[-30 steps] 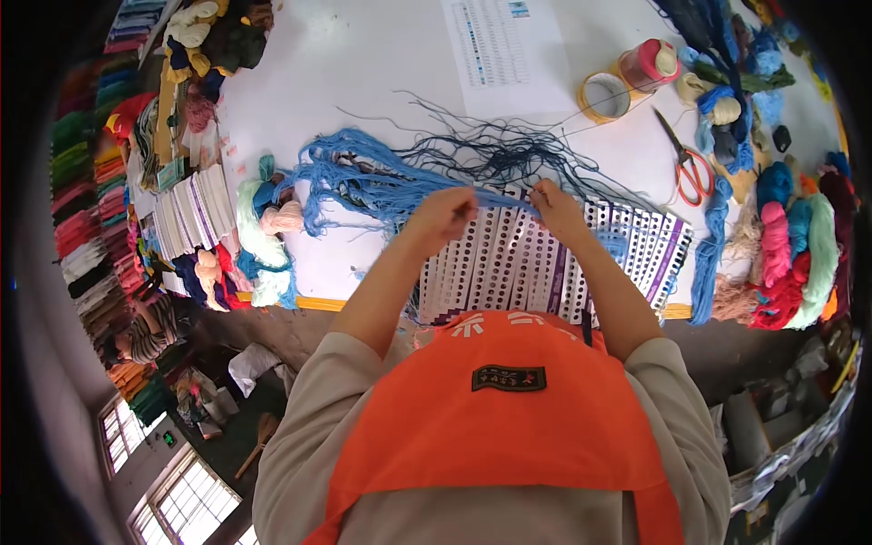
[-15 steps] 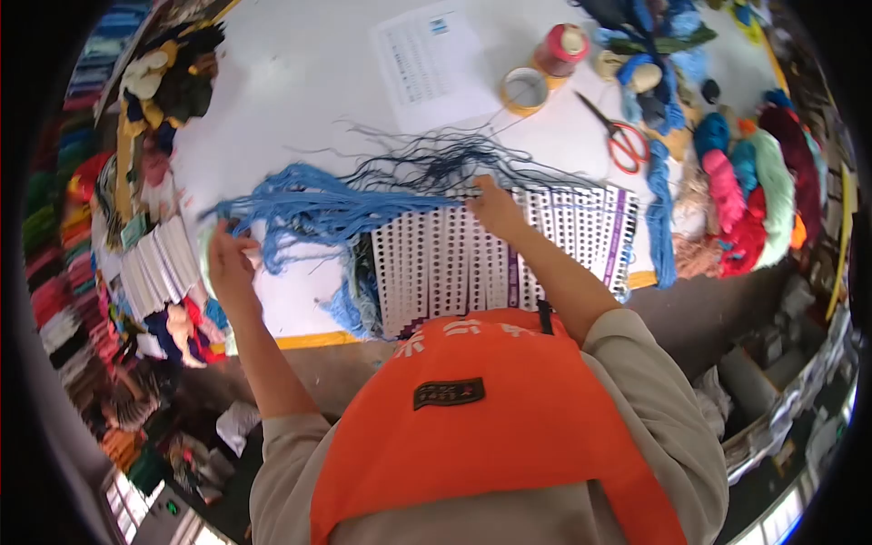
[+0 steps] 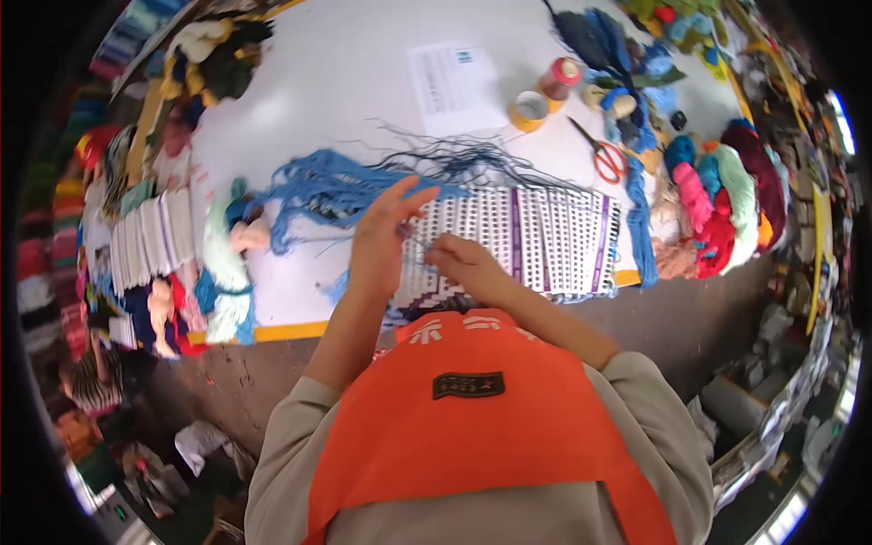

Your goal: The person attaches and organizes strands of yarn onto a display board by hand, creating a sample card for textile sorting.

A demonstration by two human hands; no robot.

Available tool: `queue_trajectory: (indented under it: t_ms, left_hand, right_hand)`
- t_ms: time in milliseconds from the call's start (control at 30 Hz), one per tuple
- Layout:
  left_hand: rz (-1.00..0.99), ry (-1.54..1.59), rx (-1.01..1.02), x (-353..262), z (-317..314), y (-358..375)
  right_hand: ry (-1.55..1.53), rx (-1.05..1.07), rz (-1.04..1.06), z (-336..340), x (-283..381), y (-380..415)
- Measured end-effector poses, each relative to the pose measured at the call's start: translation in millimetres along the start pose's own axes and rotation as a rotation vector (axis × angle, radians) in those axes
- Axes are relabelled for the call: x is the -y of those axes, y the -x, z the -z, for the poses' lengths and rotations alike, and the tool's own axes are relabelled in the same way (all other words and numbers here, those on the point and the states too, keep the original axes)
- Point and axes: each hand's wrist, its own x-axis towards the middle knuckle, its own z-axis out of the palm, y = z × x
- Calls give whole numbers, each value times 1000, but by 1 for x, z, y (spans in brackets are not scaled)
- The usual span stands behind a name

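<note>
My left hand (image 3: 380, 238) is raised over the left part of the white punched cards (image 3: 490, 227), its fingers stretched out and apart. Close beside it, my right hand (image 3: 465, 265) has thumb and fingers pinched together. A thin bluish strand of yarn (image 3: 420, 243) shows faintly at the right fingertips, partly blurred. Beyond the hands lies a loose bundle of blue yarn (image 3: 327, 186), its right end reaching onto the cards. Dark yarn strands (image 3: 477, 159) are spread along the cards' far edge. The cards carry rows of dark holes and purple stripes.
Scissors with red handles (image 3: 607, 162), a tape roll (image 3: 529, 111), a thread cone (image 3: 559, 78) and a printed sheet (image 3: 454, 89) lie on the white table (image 3: 300, 82). Coloured yarn skeins (image 3: 734, 191) line the right side. A stack of white cards (image 3: 150, 241) stands left.
My left hand has left the blue yarn's left end and come right, over the cards. My right hand has drawn back toward my body from the cards' far edge. The view has shifted slightly.
</note>
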Motion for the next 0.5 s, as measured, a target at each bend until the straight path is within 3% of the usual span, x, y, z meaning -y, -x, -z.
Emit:
queue_trajectory:
  t_ms: [33,67,133,167,200,267,300,333,400,500]
  left_hand:
    - [272,526,-55,-23,1,4]
    - [257,530,-70,-27,5,11]
    - [278,866,-97,-34,4,23]
    - [373,940,-219,-41,4,29]
    - [367,944,-204,-30,11,35]
    - [253,1264,-59,5,28,45]
    - [354,1222,-187,-11,27,50]
    - [374,1201,-175,-11,32,57]
    - [440,1152,-209,-17,40,67]
    - [434,1079,-180,-15,51,84]
  right_hand:
    - [6,-11,2,-3,-3,6]
    - [-27,12,7,-4,-7,11]
    - [-70,2,-12,-10,-12,23]
    - [-47,-4,1,-15,-18,29]
    - [-24,-10,18,-18,-23,35]
    - [80,-19,-46,-25,-16,53]
    - [105,-30,-29,-28,-25,58]
    - [226,-56,-10,-28,-28,62]
    - [437,-228,350,-23,-45,65]
    - [478,-372,356,16,-56,71]
